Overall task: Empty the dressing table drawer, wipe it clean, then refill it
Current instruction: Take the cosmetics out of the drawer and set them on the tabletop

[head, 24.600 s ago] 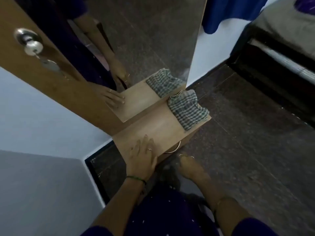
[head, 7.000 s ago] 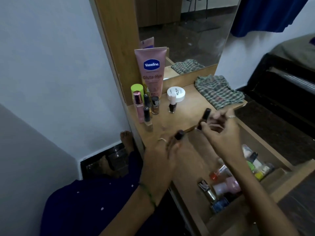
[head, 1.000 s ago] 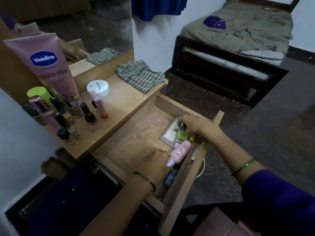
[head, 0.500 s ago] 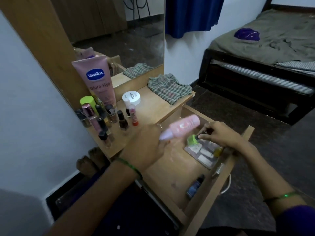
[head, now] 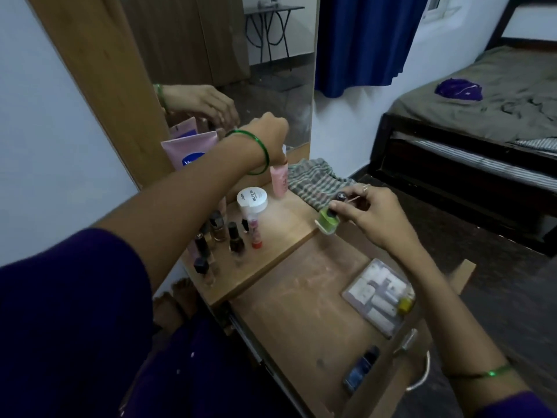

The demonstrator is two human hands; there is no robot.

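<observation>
the drawer [head: 304, 309] is pulled out, its wooden bottom pale and smeared. in it we count four things: one clear packet [head: 375, 295], one yellow bottle [head: 405, 304], one blue bottle [head: 360, 369] and one metal clip [head: 407, 342]. our left hand [head: 268, 137] grips the top of a pink bottle [head: 278, 182] standing on the tabletop [head: 283, 236], behind the drawer. our right hand [head: 372, 215] pinches a green nail polish [head: 328, 220] at the tabletop's front edge, above the drawer. a checked cloth [head: 316, 182] lies beside.

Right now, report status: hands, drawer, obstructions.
Left hand grips pink bottle on tabletop. Right hand pinches green bottle. Drawer open, packet and blue bottle inside. Nothing blocking.
</observation>
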